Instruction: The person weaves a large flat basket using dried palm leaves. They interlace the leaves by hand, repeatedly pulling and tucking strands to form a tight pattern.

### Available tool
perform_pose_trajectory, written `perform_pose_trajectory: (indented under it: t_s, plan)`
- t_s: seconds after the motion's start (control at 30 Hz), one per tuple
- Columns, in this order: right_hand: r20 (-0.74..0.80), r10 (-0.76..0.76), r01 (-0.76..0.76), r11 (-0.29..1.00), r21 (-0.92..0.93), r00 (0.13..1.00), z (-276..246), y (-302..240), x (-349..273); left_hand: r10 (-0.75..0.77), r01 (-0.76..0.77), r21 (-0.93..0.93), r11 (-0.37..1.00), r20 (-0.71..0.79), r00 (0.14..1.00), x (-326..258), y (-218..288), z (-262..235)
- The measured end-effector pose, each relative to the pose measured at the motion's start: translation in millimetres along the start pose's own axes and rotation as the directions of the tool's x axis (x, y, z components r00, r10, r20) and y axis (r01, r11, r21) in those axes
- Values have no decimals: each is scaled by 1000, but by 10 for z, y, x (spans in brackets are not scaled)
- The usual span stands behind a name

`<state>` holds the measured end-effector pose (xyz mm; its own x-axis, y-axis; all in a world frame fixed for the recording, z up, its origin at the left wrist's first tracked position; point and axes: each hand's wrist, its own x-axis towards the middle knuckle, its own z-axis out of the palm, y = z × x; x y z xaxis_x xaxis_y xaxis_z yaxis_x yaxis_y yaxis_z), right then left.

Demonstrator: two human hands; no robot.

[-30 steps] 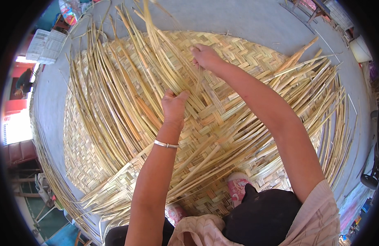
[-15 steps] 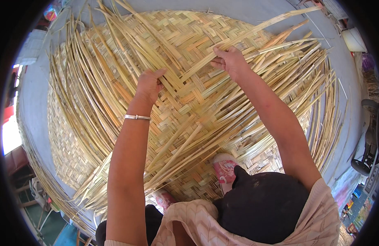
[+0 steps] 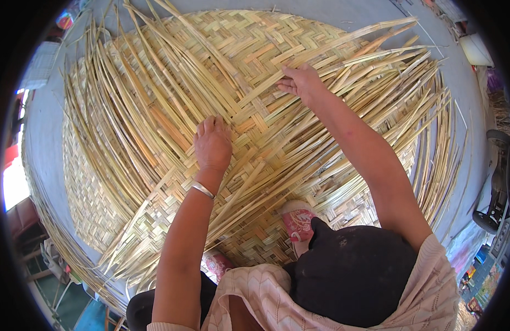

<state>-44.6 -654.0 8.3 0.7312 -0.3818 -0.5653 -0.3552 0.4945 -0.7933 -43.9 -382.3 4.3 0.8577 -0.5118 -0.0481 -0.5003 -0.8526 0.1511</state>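
Beneath my hands spreads a large, partly woven mat of split, straw-coloured reed strips. My right hand pinches a flat reed strip, which runs from the middle of the weave toward the upper right. Palm down, my left hand rests on the weave near that strip's lower end. Its fingers are bent downward onto the strips, and no strip shows gripped between them; the fingertips are partly hidden. Loose reed strips fan out on the left, with another thick bundle of strips on the right.
My feet, in pink patterned shoes, stand on the mat close to my knees in black trousers. Grey floor surrounds the mat. A pale bucket stands at the upper right, and a black wheeled item at the far right.
My left hand has come down toward me, turned palm down and let go of the strips it held. The right hand keeps its strip and has shifted slightly left.
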Motion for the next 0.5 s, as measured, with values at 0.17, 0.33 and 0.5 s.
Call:
perform_pose_trajectory:
  t_s: [0.17, 0.33, 0.5]
  plan:
    - [-75, -61, 47, 983, -177, 995, -5, 38, -191, 80, -81, 33, 996, 38, 996, -64, -17, 23]
    - [-69, -33, 19, 980, -200, 997, 41, -14, -214, 40, -37, -27, 999, 138, 990, 7, -37, -88]
    - [103, 227, -180, 923, -341, 968, 73, 102, -276, -363, 389, -338, 857, 140, 921, 54, 367, -164]
